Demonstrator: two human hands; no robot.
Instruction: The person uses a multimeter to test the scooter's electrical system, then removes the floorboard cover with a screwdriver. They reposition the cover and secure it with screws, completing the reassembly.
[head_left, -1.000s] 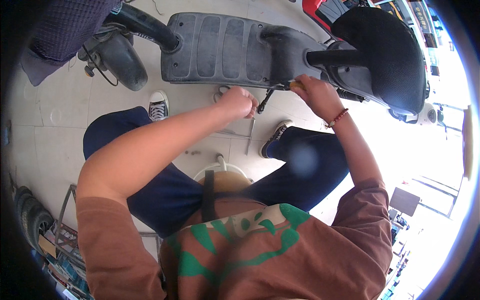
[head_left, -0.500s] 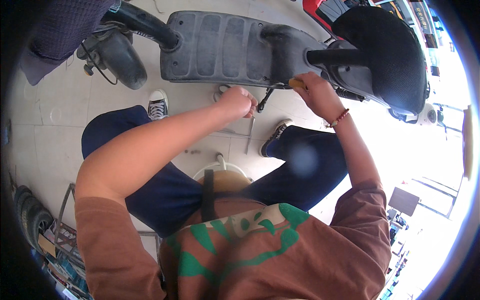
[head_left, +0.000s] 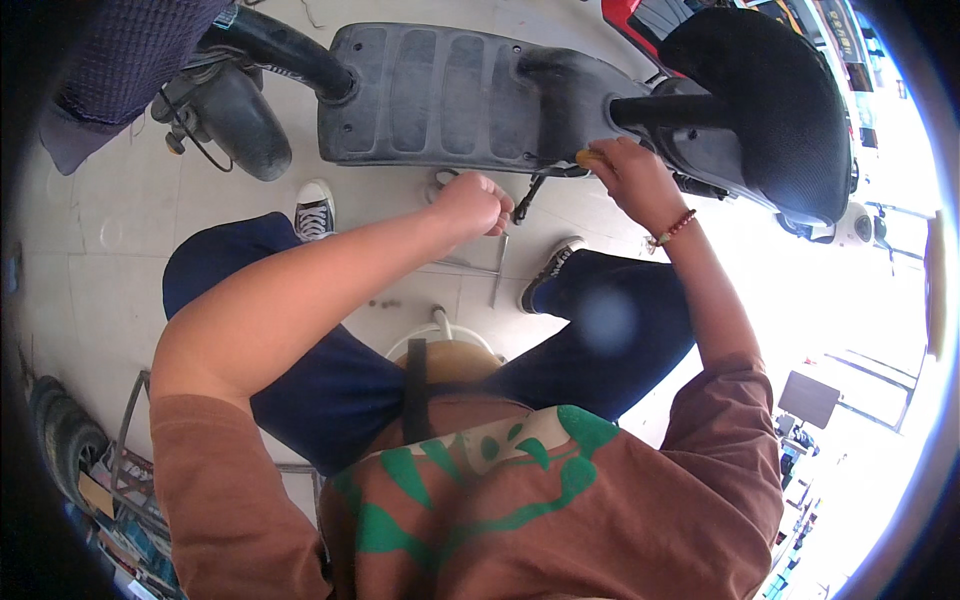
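A black electric scooter stands across the upper part of the view, with a ribbed footboard (head_left: 430,95) and a black padded seat (head_left: 765,110). At the footboard's near edge, below the seat post, my right hand (head_left: 635,183) is closed on a small yellow object (head_left: 590,158) like a tool handle; its far end is hidden. My left hand (head_left: 474,204) is closed, held just in front of the footboard beside the black kickstand (head_left: 530,198). Whatever its fingers may hold cannot be made out. A grey ring-shaped thing (head_left: 440,180) shows partly behind that hand.
The scooter's front wheel (head_left: 245,120) is at the upper left. My shoes (head_left: 316,210) are on the tiled floor (head_left: 100,230), either side of my hands. Between my legs is a round stool (head_left: 450,365). Old tyres (head_left: 65,430) and a metal rack (head_left: 125,450) stand at lower left.
My right hand has shifted slightly up and toward the scooter, and the yellow object has risen a little and shows less. The left hand has hardly moved.
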